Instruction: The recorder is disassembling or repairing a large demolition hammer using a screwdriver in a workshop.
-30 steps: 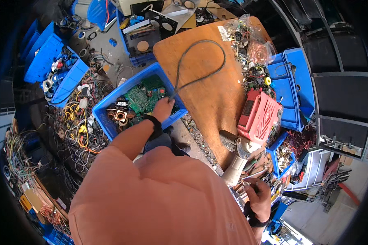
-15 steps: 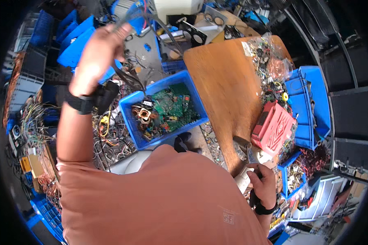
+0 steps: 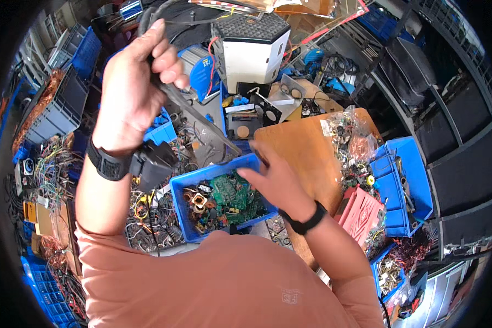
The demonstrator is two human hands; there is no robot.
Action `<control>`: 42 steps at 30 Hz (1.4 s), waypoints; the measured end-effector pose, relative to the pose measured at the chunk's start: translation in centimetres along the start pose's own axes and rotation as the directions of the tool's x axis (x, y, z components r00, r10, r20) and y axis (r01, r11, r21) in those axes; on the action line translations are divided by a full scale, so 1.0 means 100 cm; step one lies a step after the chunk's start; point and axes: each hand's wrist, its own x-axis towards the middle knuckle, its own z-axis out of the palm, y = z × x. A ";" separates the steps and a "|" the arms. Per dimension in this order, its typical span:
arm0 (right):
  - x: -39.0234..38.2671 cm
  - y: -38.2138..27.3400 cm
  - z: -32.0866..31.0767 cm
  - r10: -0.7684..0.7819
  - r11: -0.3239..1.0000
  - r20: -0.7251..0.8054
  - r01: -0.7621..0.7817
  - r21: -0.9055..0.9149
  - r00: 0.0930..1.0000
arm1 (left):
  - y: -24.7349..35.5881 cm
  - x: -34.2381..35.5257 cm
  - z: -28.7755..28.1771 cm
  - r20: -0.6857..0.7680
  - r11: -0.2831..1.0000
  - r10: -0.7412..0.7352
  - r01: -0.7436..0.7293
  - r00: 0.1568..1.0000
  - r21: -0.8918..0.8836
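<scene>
My left hand (image 3: 142, 82) is raised at the upper left, its fingers closed round a dark, flat cable (image 3: 194, 113). The cable slants down to the right from my fist, and part of it loops above the hand. Near its lower end is my right hand (image 3: 281, 183), slightly blurred, thumb and forefinger apart; I see nothing held in it. Below the cable stands a blue crate (image 3: 179, 210) with green circuit boards (image 3: 227, 191) and copper coils (image 3: 199, 201) in it. My right hand is over the crate's right rim.
A wooden tabletop (image 3: 298, 136) lies to the right, with loose parts along its far edge and a pink-red case (image 3: 362, 216) at its side. Blue bins (image 3: 415, 180) stand farther right. Tangled wires (image 3: 153, 218) cover the left. A white and black box (image 3: 251, 54) stands at the back.
My right hand has left the pale object at the table's near edge and come over to the crate. My left hand still grips the cable. The view has shifted, showing more of the back.
</scene>
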 end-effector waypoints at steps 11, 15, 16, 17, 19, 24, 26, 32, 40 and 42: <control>0.012 0.081 0.067 0.315 0.943 0.382 -0.332 -0.024 0.869 | -0.063 -0.038 -0.095 -0.390 0.960 -0.101 -0.013 0.915 -0.280; 0.029 0.094 0.074 0.406 0.911 0.269 -0.410 -0.043 0.873 | -0.125 -0.080 -0.165 -0.535 0.965 -0.179 0.253 0.825 0.068; 0.029 0.088 0.073 0.355 0.932 0.231 -0.363 -0.007 0.906 | -0.128 -0.089 -0.167 -0.534 0.902 -0.222 0.379 0.816 0.205; 0.026 0.118 0.075 0.384 0.923 0.273 -0.352 -0.158 0.882 | -0.127 -0.097 -0.164 -0.533 0.813 -0.240 0.468 0.811 0.346; 0.018 0.111 0.081 0.264 0.953 0.332 -0.191 -0.236 0.906 | -0.132 -0.113 -0.165 -0.542 0.685 -0.173 0.496 0.822 0.533; 0.010 0.082 0.095 0.031 0.916 0.542 0.192 -0.351 0.840 | -0.169 -0.132 -0.169 -0.272 0.453 -0.428 0.465 0.862 0.761; 0.013 0.071 0.103 0.080 0.896 0.629 0.220 -0.386 0.773 | -0.179 -0.137 -0.156 -0.223 0.378 -0.417 0.392 0.881 0.839; 0.017 0.065 0.121 -0.004 0.807 0.721 0.428 -0.407 0.693 | -0.215 -0.149 -0.136 -0.182 0.356 -0.390 0.331 0.902 0.874; 0.021 0.061 0.146 0.010 0.844 0.712 0.376 -0.382 0.702 | -0.225 -0.155 -0.144 -0.340 0.262 -0.352 0.441 0.872 0.859; 0.019 0.061 0.148 -0.031 0.855 0.727 0.395 -0.337 0.686 | -0.225 -0.162 -0.147 -0.333 0.240 -0.357 0.430 0.873 0.870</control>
